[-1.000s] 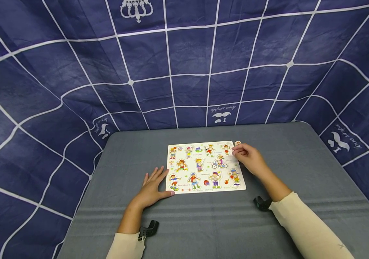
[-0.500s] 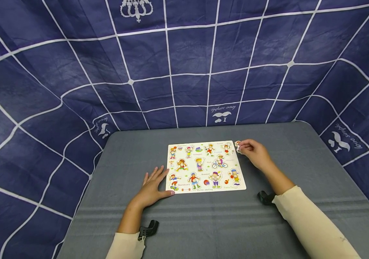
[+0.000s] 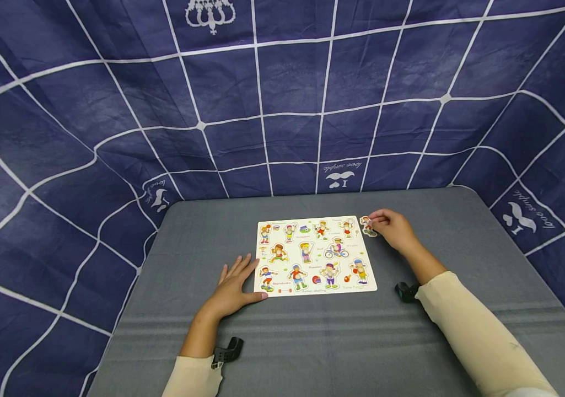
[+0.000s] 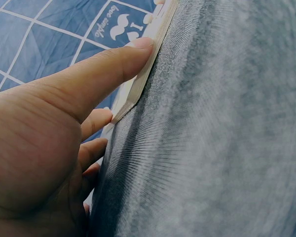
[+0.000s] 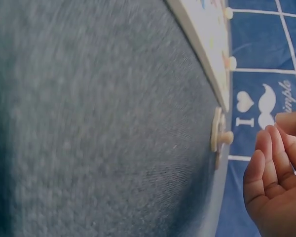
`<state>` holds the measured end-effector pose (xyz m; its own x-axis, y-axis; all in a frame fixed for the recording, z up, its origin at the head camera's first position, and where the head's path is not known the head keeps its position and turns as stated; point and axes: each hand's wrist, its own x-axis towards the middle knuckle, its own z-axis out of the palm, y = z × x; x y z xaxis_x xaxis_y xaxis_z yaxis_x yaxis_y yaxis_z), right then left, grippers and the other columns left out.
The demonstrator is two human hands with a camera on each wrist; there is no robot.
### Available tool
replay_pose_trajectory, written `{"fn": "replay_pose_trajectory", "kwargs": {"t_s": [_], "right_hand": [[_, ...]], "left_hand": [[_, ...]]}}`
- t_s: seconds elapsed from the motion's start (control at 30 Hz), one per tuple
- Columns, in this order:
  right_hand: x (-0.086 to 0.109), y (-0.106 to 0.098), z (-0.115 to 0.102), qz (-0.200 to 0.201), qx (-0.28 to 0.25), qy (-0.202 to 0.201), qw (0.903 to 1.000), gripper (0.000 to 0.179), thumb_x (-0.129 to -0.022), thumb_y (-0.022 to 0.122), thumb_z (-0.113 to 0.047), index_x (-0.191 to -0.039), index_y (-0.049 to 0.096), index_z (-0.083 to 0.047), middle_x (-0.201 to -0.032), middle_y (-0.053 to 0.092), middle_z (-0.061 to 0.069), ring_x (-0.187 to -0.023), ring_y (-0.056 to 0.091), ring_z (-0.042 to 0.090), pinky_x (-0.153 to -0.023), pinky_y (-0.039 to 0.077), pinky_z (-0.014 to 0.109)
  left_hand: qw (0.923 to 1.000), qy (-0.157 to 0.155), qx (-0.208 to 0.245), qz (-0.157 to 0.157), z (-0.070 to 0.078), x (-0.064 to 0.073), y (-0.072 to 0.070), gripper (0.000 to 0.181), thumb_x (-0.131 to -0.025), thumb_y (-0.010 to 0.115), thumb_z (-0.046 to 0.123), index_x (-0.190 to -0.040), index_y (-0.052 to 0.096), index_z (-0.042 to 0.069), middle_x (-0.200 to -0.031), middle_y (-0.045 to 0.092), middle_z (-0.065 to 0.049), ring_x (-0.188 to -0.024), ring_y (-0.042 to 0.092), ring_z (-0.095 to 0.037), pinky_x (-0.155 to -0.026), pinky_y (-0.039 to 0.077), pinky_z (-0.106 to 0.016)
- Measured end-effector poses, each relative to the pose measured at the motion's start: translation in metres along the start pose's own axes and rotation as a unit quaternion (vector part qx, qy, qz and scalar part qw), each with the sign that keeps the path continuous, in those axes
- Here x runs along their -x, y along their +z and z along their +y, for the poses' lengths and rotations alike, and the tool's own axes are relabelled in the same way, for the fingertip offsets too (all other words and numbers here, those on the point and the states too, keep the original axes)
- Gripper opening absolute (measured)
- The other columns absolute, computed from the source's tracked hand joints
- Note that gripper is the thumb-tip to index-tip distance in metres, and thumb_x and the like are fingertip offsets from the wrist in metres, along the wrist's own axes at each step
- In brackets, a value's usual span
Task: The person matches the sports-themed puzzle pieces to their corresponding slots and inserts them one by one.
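Note:
A white wooden knob puzzle board (image 3: 319, 264) printed with sporty children lies flat on the table. My left hand (image 3: 232, 289) rests at its left edge, fingers spread; the left wrist view shows the thumb (image 4: 138, 47) lying straight on the board's edge. A loose puzzle piece (image 3: 367, 227), shaped like a figure, lies on the table just beyond the board's right edge. My right hand (image 3: 393, 229) is beside it, fingertips overlapping it in the head view. In the right wrist view, the piece's round knob (image 5: 227, 138) stands apart from the loosely curled fingers, which hold nothing.
A grey cloth (image 3: 282, 342) covers the table. Dark blue curtains (image 3: 292, 88) with white grid lines rise behind it and at both sides. A black wrist device (image 3: 229, 350) sits on the left wrist and another wrist device (image 3: 406, 291) on the right.
My right hand has moved right, from over the board's right edge to beside the loose piece, which now shows more fully. The left hand and the board have stayed in place.

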<state>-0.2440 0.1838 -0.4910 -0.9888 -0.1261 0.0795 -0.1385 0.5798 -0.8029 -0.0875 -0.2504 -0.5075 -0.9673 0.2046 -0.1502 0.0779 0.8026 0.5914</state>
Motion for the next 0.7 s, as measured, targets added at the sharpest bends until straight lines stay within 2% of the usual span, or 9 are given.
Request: {"fn": "replay_pose_trajectory", "kwargs": {"t_s": [0.27, 0.47, 0.7], "right_hand": [[-0.009, 0.002, 0.003, -0.020, 0.052, 0.010, 0.9984, 0.022, -0.096, 0.064, -0.012, -0.113, 0.068, 0.002, -0.103, 0.070, 0.018, -0.082, 0.062, 0.012, -0.070, 0.049, 0.020], [-0.017, 0.007, 0.007, -0.026, 0.064, 0.024, 0.9973, 0.021, -0.094, 0.064, -0.010, -0.110, 0.068, 0.003, -0.099, 0.071, 0.018, -0.078, 0.061, 0.010, -0.070, 0.048, 0.023], [-0.020, 0.010, 0.009, -0.039, 0.086, 0.043, 0.9947, 0.022, -0.096, 0.064, -0.014, -0.110, 0.067, 0.002, -0.094, 0.068, 0.013, -0.077, 0.058, 0.015, -0.070, 0.045, 0.026]], "left_hand": [[1.0000, 0.001, -0.001, 0.000, 0.002, 0.000, 0.000, 0.099, -0.081, 0.081, 0.051, -0.161, 0.031, 0.021, -0.171, 0.019, -0.005, -0.160, 0.007, -0.031, -0.126, -0.004, -0.060], [1.0000, 0.002, 0.000, 0.001, 0.001, 0.000, -0.001, 0.099, -0.081, 0.082, 0.051, -0.161, 0.032, 0.020, -0.171, 0.019, -0.005, -0.160, 0.007, -0.031, -0.126, -0.004, -0.060], [1.0000, 0.004, -0.003, 0.001, 0.001, 0.001, -0.001, 0.098, -0.081, 0.081, 0.051, -0.160, 0.032, 0.020, -0.171, 0.019, -0.006, -0.160, 0.007, -0.032, -0.126, -0.004, -0.061]]}}
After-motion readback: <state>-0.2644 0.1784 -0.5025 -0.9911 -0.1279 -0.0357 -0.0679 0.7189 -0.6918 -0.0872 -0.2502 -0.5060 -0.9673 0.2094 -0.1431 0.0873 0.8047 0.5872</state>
